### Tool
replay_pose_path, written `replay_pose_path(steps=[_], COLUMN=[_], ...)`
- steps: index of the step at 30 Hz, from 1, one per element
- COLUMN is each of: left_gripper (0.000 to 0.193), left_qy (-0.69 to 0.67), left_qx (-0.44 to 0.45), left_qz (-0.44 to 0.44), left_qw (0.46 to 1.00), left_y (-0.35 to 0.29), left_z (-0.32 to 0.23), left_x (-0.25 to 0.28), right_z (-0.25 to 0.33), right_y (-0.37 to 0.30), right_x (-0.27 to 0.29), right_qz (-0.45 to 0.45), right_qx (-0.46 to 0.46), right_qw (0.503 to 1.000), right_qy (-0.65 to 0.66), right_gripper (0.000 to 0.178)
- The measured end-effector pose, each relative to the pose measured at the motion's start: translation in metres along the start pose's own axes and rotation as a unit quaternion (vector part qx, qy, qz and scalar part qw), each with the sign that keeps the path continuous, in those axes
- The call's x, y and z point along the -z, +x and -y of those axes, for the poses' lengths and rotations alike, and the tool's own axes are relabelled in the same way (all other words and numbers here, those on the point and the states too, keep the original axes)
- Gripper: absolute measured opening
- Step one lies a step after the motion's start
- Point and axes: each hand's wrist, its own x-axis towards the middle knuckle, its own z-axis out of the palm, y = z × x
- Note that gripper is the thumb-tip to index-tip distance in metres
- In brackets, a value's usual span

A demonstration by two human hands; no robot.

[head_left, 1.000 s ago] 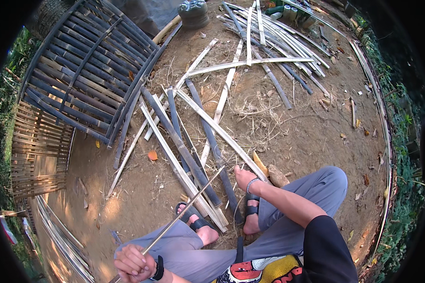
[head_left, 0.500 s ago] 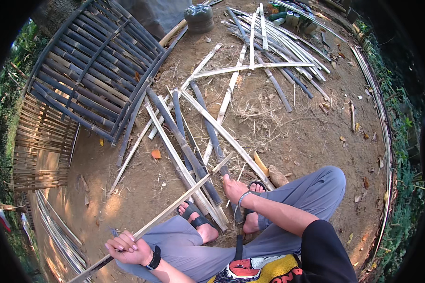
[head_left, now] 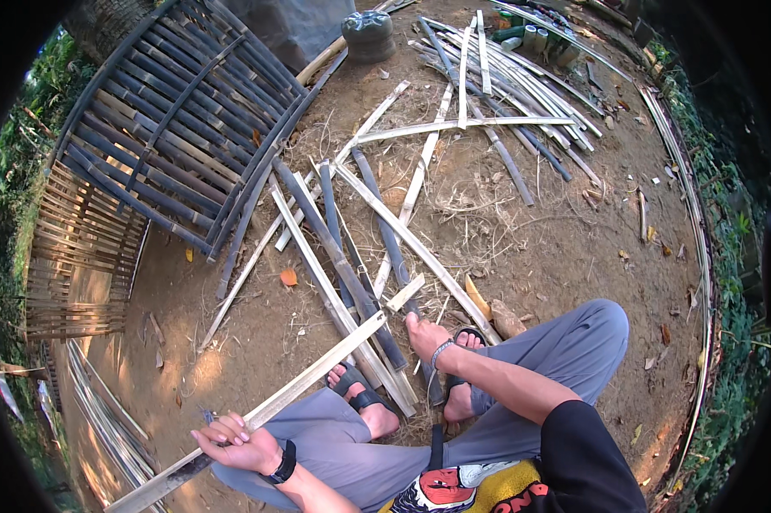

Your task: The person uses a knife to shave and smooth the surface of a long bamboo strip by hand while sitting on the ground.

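Note:
My left hand (head_left: 240, 445) is closed around a long, pale bamboo strip (head_left: 317, 369), which slants up from the lower left across my thigh. Just past the strip's far end, a short pale piece (head_left: 405, 292) lines up with it across a narrow dark gap; whether the two are joined I cannot tell. Close by, my right hand (head_left: 428, 339) is closed in front of my foot, its thumb toward that piece. What it grips is hidden against the dark bamboo pole (head_left: 391, 248) behind it. Several split bamboo lengths (head_left: 419, 244) lie around my sandalled feet.
A dark bamboo slatted frame (head_left: 176, 128) stands at the left, above a lighter slatted panel (head_left: 82, 256). Bamboo strips are heaped at the far right (head_left: 531, 94) and lower left (head_left: 103, 427). A dark, rounded container (head_left: 368, 36) stands at the back.
The long strip has turned, so more of its broad pale face shows, as does that of the short piece. Both hands stay nearly in place. The whole view has shifted slightly.

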Motion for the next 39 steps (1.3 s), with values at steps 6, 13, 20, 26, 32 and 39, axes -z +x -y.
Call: replay_pose_path(steps=[6,13,20,26,32,39], left_gripper=[0.045,0.045,0.045,0.046,0.047,0.047], left_qy=[-0.001,-0.008,-0.022,-0.021,-0.037,-0.056], left_qx=[0.003,-0.005,-0.005,-0.002,0.006,-0.002], left_qz=[0.013,0.023,0.032,0.02,0.071,0.097], left_qw=[1.0,1.0,0.999,1.0,0.997,0.994], left_y=[0.0,-0.002,0.001,0.001,-0.002,-0.001], left_z=[-0.001,-0.001,-0.001,0.0,0.0,-0.003], left_x=[-0.002,-0.001,0.004,-0.001,0.003,0.008], right_z=[-0.015,-0.029,-0.011,-0.02,-0.045,-0.022], right_y=[0.015,0.018,0.01,0.018,0.02,0.009], right_x=[0.005,0.006,0.015,0.011,0.012,0.011], right_qz=[0.023,0.017,0.055,0.043,0.035,0.07], right_qx=[-0.042,0.007,0.018,-0.034,0.003,0.009], right_qw=[0.999,1.0,0.998,0.997,0.999,0.997], right_qy=[-0.002,-0.009,0.006,0.052,-0.008,0.038], right_gripper=[0.01,0.013,0.012,0.014,0.013,0.017])
